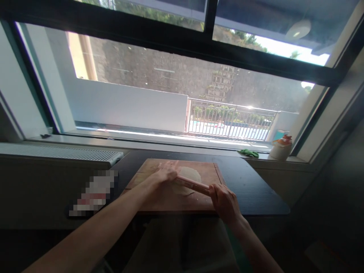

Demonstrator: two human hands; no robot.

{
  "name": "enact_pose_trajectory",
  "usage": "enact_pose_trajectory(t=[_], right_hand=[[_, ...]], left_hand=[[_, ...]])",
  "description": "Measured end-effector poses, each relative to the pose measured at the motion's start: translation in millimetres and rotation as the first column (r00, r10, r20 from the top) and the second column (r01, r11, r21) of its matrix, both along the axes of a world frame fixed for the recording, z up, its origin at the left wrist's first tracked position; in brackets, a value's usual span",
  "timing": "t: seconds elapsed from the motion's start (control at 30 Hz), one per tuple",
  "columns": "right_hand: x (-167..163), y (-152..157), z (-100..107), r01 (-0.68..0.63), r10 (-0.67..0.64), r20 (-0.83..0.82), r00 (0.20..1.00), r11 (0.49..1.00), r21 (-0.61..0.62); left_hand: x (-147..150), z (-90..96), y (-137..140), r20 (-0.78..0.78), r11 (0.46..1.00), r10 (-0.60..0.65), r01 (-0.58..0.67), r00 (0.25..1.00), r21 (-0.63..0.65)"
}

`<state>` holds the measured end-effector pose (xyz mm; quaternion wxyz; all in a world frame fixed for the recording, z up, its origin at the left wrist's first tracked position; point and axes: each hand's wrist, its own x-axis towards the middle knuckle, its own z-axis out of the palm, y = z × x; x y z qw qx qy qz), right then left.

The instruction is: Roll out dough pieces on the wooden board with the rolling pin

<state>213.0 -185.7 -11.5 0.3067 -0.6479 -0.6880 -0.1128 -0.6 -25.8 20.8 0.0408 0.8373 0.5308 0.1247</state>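
A thin wooden rolling pin (195, 185) lies slantwise across a flat, pale round of dough (190, 173) on a wooden board (159, 204). My right hand (223, 195) is closed around the pin's near right end. At the pin's far left end is my left hand (167, 171), over the dough's left side. Its fingers are smeared by motion, so their grip on the pin is unclear. The left tip of the pin is hidden by that hand.
The board rests on a dark table (250, 189) below a wide window. A pixelated flat object (95, 193) lies at the table's left edge, near a radiator (62, 153). On the sill at right are a green cloth (248, 153) and a white container (281, 149).
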Motion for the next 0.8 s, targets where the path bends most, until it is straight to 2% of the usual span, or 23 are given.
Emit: enact_pose_trajectory(t=[0.17, 0.27, 0.33, 0.6, 0.8], right_hand=[[13, 17, -10, 0.083, -0.082, 0.022, 0.996, 0.996, -0.023], [18, 25, -16, 0.122, -0.122, 0.009, 0.993, 0.992, -0.037], [20, 28, -17, 0.141, -0.142, 0.001, 0.990, 0.989, -0.042], [12, 13, -15, 0.098, -0.099, 0.010, 0.995, 0.995, 0.024], [8, 4, -16, 0.091, -0.092, 0.027, 0.995, 0.996, 0.026]], left_hand=[[26, 12.4, 25, -0.088, 0.994, 0.052, -0.059, 0.995, -0.087], [39, 16.3, 35, -0.088, 0.995, 0.058, -0.064, 0.994, -0.070], [41, 15.4, 32, -0.068, 0.998, 0.040, -0.043, 0.997, -0.049], [10, 5.1, -9, -0.046, 1.000, -0.012, 0.012, 0.999, 0.000], [2, -3.8, -5, -0.088, 1.000, 0.028, -0.028, 0.996, 0.001]])
